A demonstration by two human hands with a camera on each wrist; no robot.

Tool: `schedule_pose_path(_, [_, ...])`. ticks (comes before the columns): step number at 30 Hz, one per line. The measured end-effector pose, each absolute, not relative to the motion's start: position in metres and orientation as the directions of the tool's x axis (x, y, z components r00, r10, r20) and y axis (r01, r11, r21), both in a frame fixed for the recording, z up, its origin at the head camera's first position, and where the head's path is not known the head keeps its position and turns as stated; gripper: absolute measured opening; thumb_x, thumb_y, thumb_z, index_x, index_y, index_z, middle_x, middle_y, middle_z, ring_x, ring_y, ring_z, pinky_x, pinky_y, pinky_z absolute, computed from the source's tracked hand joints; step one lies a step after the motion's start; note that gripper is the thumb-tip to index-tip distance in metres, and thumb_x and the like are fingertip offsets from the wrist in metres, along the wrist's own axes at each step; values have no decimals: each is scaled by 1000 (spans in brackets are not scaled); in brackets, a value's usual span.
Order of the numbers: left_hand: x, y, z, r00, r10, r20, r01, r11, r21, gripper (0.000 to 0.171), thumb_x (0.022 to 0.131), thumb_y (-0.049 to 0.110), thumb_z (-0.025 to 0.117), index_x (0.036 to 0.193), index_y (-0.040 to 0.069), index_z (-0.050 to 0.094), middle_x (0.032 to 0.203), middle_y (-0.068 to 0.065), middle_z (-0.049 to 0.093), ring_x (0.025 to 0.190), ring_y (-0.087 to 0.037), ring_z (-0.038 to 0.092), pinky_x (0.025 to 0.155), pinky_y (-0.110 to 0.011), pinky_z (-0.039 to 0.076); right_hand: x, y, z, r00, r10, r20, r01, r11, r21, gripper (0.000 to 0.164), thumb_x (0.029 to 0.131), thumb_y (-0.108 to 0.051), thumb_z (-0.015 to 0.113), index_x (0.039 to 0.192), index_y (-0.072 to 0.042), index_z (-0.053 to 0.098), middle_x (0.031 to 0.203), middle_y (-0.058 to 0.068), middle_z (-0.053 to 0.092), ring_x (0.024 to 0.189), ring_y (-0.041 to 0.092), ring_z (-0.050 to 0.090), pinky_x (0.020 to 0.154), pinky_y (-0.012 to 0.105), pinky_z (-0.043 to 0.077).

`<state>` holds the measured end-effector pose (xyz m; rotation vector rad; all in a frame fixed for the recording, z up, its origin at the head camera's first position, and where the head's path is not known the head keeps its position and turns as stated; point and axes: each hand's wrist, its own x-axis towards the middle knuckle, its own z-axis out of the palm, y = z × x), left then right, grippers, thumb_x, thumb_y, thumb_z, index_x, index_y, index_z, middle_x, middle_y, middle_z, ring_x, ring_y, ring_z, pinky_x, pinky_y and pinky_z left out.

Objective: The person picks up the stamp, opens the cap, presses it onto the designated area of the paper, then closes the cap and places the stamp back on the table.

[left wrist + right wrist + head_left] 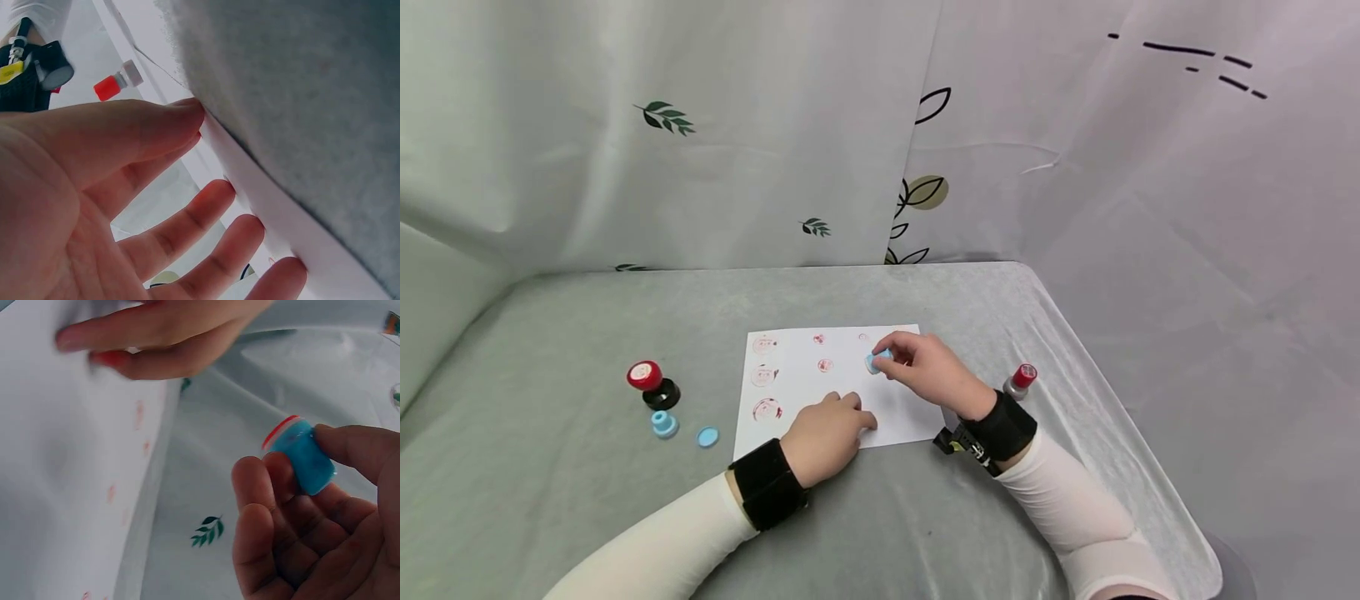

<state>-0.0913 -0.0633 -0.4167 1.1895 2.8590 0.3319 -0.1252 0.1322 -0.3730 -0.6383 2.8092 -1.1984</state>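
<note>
A sheet of white paper (895, 421) lies on the table, with several red stamp prints along its left side and upper part. My right hand (936, 375) pinches a small light-blue stamp (878, 360) between thumb and fingers over the paper's right part. In the right wrist view, the stamp (306, 459) shows a red-inked face pointing away from the palm. That face looks clear of the paper there. My left hand (826, 437) rests on the paper's near edge, its fingertips touching the sheet and its fingers only slightly bent in the left wrist view.
Left of the paper are a red-topped stamp (644, 375) leaning by a black round piece (662, 395), a blue stamp piece (664, 424) and a flat blue cap (707, 437). A red-and-silver stamp (1022, 377) stands beside my right wrist. A patterned curtain (775, 133) hangs behind the table.
</note>
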Motion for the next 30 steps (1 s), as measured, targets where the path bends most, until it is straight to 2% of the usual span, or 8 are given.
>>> schedule_pose_path(3, [-92, -64, -417, -707, 705, 51, 698, 685, 209, 23, 84, 8, 66, 98, 24, 75, 87, -2, 59, 70, -19, 49, 45, -32, 44, -130, 135, -382, -908, -407, 105, -383, 701, -601, 10, 92, -24, 67, 100, -18, 69, 76, -3, 61, 67, 9, 53, 60, 26, 45])
schedule_pose_path(6, [-93, -65, -417, -705, 708, 49, 700, 683, 208, 25, 84, 7, 64, 99, 24, 75, 88, -3, 60, 70, -19, 49, 45, -32, 44, -134, 137, -391, -900, -433, 49, -393, 758, -521, 10, 91, -23, 67, 99, -17, 68, 76, -4, 59, 68, 8, 51, 62, 25, 45])
schedule_pose_path(14, [-91, -66, -416, -690, 720, 68, 718, 670, 190, 30, 82, 4, 62, 98, 25, 75, 86, -2, 60, 69, -21, 50, 42, -33, 43, -140, 137, -402, -890, -446, -98, -363, 821, -440, 9, 90, -22, 68, 97, -17, 67, 76, -3, 59, 68, 10, 51, 62, 27, 43])
schedule_pose_path(24, [-89, -66, -416, -681, 729, 71, 724, 656, 213, 25, 78, 10, 67, 98, 23, 76, 86, -2, 60, 68, -20, 49, 43, -33, 42, -139, 126, -411, -881, -456, -128, -391, 852, -348, 8, 88, -23, 69, 86, -17, 63, 72, -5, 58, 66, 9, 51, 62, 26, 43])
schedule_pose_path(30, [-88, -67, -416, -680, 729, 71, 724, 655, 216, 22, 80, 15, 67, 99, 22, 76, 88, -3, 61, 70, -21, 50, 46, -34, 44, -143, 117, -410, -851, -510, -126, -470, 847, -248, 14, 88, -15, 63, 77, -16, 54, 64, -5, 45, 61, 11, 45, 59, 22, 36])
